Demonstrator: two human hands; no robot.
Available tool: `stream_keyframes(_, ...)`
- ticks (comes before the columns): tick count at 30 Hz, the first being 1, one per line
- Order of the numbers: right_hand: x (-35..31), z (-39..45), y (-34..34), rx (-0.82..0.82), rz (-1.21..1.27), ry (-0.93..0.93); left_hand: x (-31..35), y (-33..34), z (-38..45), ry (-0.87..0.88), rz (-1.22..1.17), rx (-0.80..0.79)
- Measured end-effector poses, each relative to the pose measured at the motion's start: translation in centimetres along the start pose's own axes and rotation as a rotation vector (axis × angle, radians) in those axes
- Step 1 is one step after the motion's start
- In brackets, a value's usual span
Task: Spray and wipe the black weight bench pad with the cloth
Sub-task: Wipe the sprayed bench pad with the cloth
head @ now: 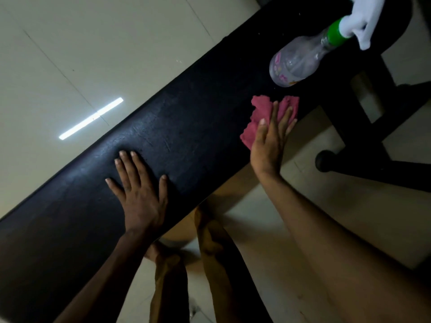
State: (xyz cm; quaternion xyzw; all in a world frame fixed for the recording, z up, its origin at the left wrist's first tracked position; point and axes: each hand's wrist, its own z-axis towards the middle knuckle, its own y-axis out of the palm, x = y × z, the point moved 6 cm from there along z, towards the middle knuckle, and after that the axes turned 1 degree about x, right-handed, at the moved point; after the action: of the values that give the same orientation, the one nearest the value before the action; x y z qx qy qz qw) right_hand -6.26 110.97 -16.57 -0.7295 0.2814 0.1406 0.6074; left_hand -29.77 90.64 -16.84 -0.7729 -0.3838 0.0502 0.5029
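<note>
— Pad (186, 117) first: where does it lie?

— Black, long, running from the bottom left up to the top right, with pale floor tiles (93, 43) on both sides of it. Its surface looks scuffed and creased near the middle.

— And the cloth (258, 117)?

— Pink, crumpled, lying on the pad close to its near edge, toward the right end. The right hand (270, 141) lies flat on top of it, fingers stretched out and together, palm pressing down rather than clutching.

— What about the other one?

— The left hand (140, 190) is open too, fingers spread, palm down on bare pad, well apart from the cloth and holding nothing.

— Is the sprayer about?

— Yes. A clear bottle (300, 59) lies on its side on the pad just beyond the cloth, not touching it. It has a green collar and a white trigger head pointing to the top right corner. Pink marks show on its body; I cannot read them.

— Anything under the desk?

— A black frame leg (373, 159) with a rounded end cap on the floor at the right. The person's bare legs (210, 252) show below the near edge. A bright strip of light (91, 118) is reflected in the tiles on the far side.
</note>
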Motion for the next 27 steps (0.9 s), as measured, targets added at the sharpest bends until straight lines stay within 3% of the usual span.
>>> stream_keyframes(3,-1.5,-4.1,2.3,0.002,-0.044,0.043,0.1,-0.1,-0.1,-0.008,-0.015,0.0)
stream_keyframes(9,-4.3,-11.8,7.5,-0.396,-0.493,-0.61,-0.4,-0.6,-0.2,0.036,-0.055,-0.042)
stream_keyframes(12,-6.5,-8.4,8.4,-0.426,-0.58,-0.73,-1.3,-1.1,-0.6,0.129,-0.136,-0.055)
stream_keyframes(14,-9.3,-6.2,9.7,-0.397,-0.606,-0.707,-2.6,-1.4,-0.9,0.145,-0.138,-0.038)
stream_keyframes(17,-14.2,-5.6,13.0,-0.302,-0.606,-0.527,-6.1,-2.2,-2.0,0.004,-0.182,0.027)
stream_keyframes(19,-16.8,-7.9,15.3,-0.322,-0.601,-0.508,-8.8,-2.6,-3.5,-0.085,-0.168,0.054)
stream_keyframes(24,-16.4,-21.6,18.2,-0.612,-0.626,-0.969,-15.9,-2.3,-8.0,-0.19,-0.042,0.027)
stream_keyframes(27,-12.2,-23.5,16.0,-0.694,-0.673,-1.065,-19.6,-2.4,-9.9,-0.243,-0.052,0.046)
